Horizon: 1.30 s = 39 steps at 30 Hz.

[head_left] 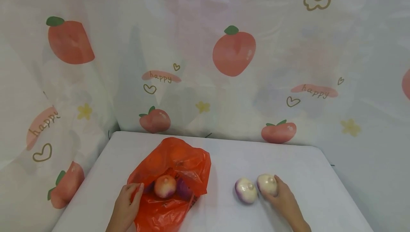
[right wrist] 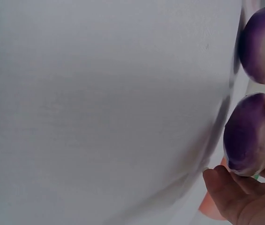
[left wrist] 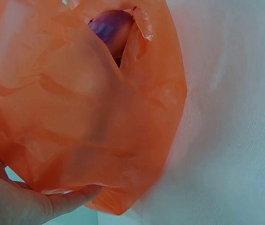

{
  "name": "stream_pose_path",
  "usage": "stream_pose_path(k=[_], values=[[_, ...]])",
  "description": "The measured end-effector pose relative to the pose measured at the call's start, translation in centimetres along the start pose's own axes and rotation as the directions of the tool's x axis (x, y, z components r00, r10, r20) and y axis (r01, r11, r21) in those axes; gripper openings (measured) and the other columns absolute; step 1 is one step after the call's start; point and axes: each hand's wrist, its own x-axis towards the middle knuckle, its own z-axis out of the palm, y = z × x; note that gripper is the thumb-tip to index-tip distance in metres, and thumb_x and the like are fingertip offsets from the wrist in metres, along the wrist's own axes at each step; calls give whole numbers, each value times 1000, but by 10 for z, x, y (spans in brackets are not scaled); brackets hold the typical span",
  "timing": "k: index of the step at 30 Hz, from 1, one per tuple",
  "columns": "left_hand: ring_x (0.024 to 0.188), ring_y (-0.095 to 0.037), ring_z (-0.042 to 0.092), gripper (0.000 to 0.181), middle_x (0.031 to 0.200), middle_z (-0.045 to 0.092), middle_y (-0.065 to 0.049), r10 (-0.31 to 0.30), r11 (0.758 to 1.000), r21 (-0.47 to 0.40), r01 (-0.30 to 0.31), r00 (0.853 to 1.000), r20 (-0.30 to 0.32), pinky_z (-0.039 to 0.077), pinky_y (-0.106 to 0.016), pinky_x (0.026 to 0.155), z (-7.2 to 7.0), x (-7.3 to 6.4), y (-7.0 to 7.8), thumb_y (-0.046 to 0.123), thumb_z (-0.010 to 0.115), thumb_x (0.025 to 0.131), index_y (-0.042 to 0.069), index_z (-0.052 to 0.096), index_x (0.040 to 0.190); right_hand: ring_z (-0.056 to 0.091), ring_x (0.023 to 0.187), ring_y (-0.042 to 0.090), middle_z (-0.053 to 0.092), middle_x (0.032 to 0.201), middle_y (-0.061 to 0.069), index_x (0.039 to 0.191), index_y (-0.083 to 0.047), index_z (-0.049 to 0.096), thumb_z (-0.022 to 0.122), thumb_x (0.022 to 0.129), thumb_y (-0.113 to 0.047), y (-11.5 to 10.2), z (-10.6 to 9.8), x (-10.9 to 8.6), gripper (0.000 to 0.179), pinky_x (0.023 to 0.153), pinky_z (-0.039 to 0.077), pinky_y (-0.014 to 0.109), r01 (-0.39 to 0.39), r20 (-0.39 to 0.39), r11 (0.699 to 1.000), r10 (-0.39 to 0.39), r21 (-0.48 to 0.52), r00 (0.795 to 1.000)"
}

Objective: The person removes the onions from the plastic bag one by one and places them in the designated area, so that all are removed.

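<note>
My left hand point(head_left: 125, 203) pinches the edge of a red plastic bag point(head_left: 160, 214), which lies with its mouth facing me. Inside the bag sit several round vegetables, among them a pale onion point(head_left: 165, 186) and a purple onion point(head_left: 184, 189). In the left wrist view, a purple onion point(left wrist: 112, 29) shows through the bag's opening. At the right, my right hand point(head_left: 283, 200) grips a white-and-purple onion point(head_left: 267, 184) between thumb and fingers; whether it touches the table cannot be told. A second white-and-purple onion point(head_left: 246, 190) rests just left of it.
A white-covered table point(head_left: 224, 161) carries everything. Behind and left of it hangs a pale curtain point(head_left: 198, 32) printed with peaches, hearts and flowers. Rounded orange shapes point(head_left: 177, 153) show dimly through the back of the bag.
</note>
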Motion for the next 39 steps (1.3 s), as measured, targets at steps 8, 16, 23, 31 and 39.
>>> stream_pose_path(k=[8, 16, 23, 31, 39], values=[[100, -31, 53, 61, 120, 48, -18, -16, 1000, -8, 16, 1000, 5, 47, -50, 85, 0, 0, 0, 52, 40, 96, -1, 60, 119, 35, 119, 56, 36, 129, 42, 133, 21, 27, 68, 85, -41, 6, 4, 0, 88, 97, 30, 61, -1, 20, 1000, 1, -18, 1000], [100, -30, 52, 60, 117, 49, -17, -13, 1000, -3, 13, 1000, 7, 46, -51, 87, -1, 1, 2, 51, 40, 97, -1, 60, 119, 35, 117, 58, 35, 126, 46, 132, 23, 23, 67, 86, -41, 8, 5, 2, 90, 96, 31, 62, 4, 17, 1000, -4, -19, 1000], [100, -30, 52, 60, 116, 49, -17, 9, 1000, 1, -9, 1000, 3, 47, -52, 86, -1, 0, 3, 51, 40, 97, -2, 60, 118, 29, 121, 57, 31, 129, 46, 132, 24, 22, 65, 88, -40, 6, 3, 1, 89, 99, 27, 62, -4, 46, 1000, 5, -21, 999], [100, -30, 52, 56, 116, 50, -16, 8, 1000, -1, -8, 1000, -5, 46, -51, 87, -1, -1, 4, 48, 41, 98, -1, 61, 118, 27, 122, 57, 28, 131, 46, 133, 24, 19, 65, 88, -40, 3, 0, 3, 91, 99, 25, 62, -22, 82, 1000, 23, -10, 996], [100, -30, 52, 60, 116, 50, -17, 4, 1000, 7, -4, 1000, 6, 47, -51, 86, -2, -1, 5, 50, 39, 97, -2, 60, 118, 25, 122, 59, 27, 131, 47, 133, 24, 18, 65, 87, -45, 1, -5, 1, 95, 100, 24, 62, -56, 100, 998, 56, -7, 993]])
